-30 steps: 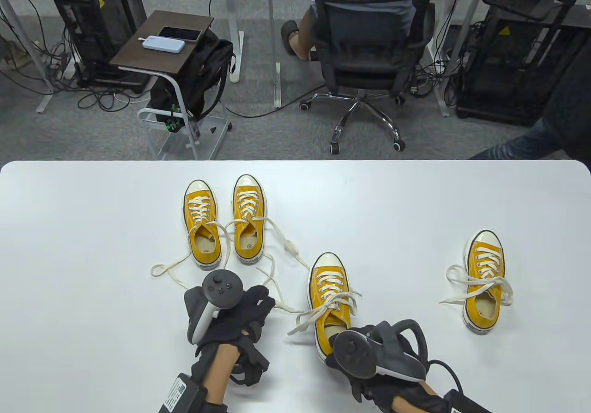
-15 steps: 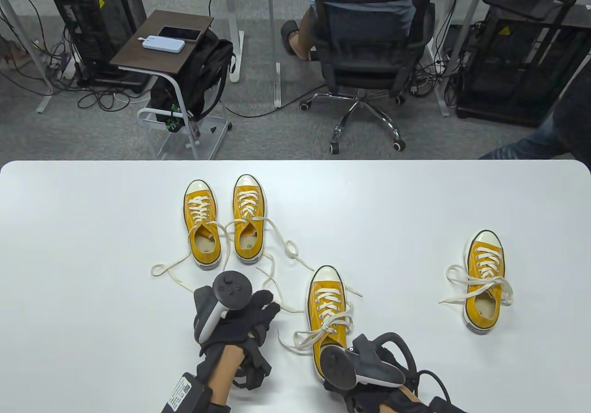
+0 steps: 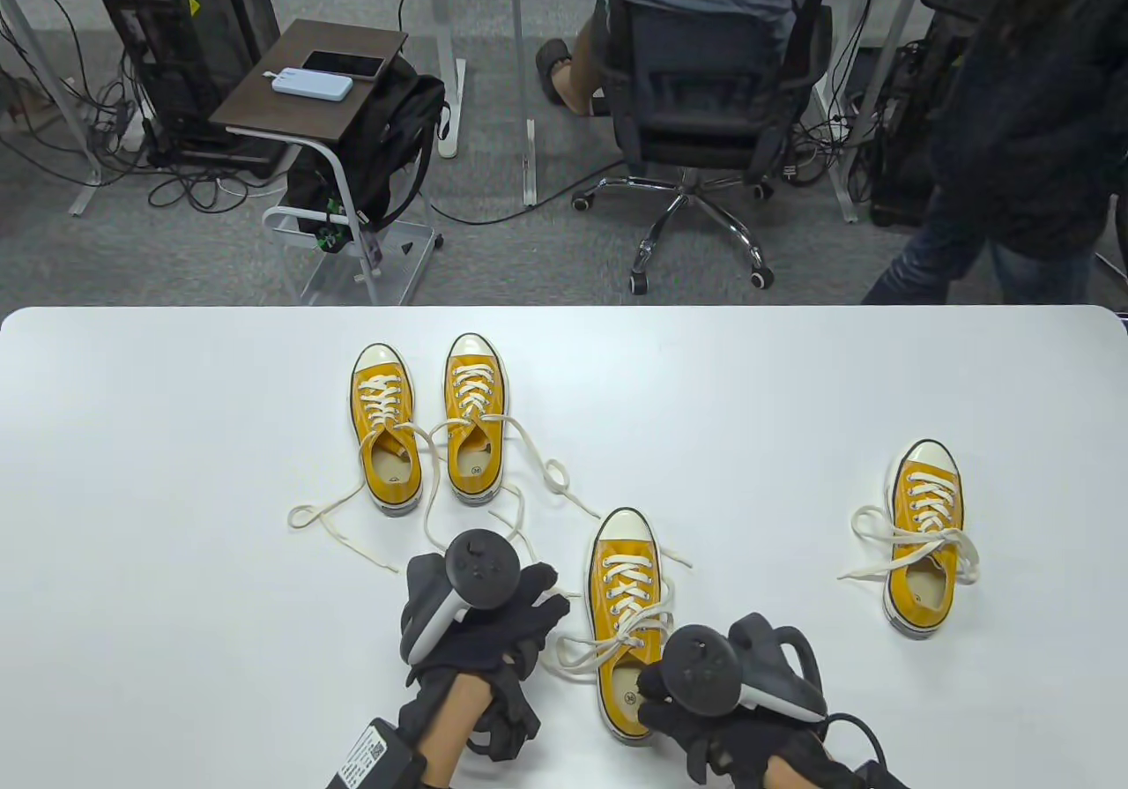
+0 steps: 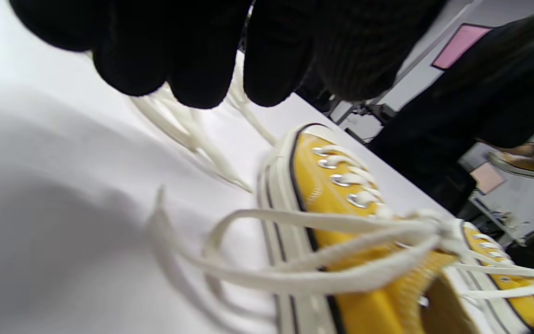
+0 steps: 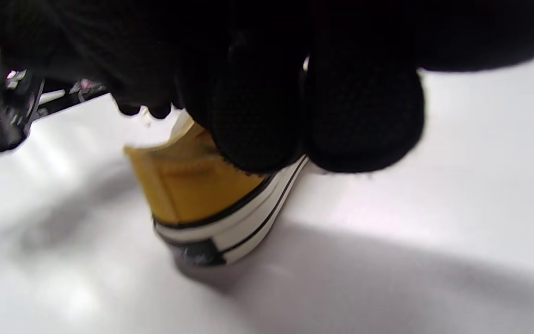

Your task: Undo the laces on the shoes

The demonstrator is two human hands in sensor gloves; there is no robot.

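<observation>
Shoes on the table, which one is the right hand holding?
The near middle shoe, gripped at its heel by the right hand. The far left pair and the far right shoe lie untouched.

The near shoe (image 3: 627,621) now sits lower in the frame and straighter than a second ago. The left hand (image 3: 485,626) is further right, beside its bow. A standing person (image 3: 1022,119) appears upper right.

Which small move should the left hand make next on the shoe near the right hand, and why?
Probably reach right and pinch a loose lace end of the near shoe, then pull. Its bow is tied, the right hand holds the heel, and the left hand hovers beside it holding nothing.
</observation>
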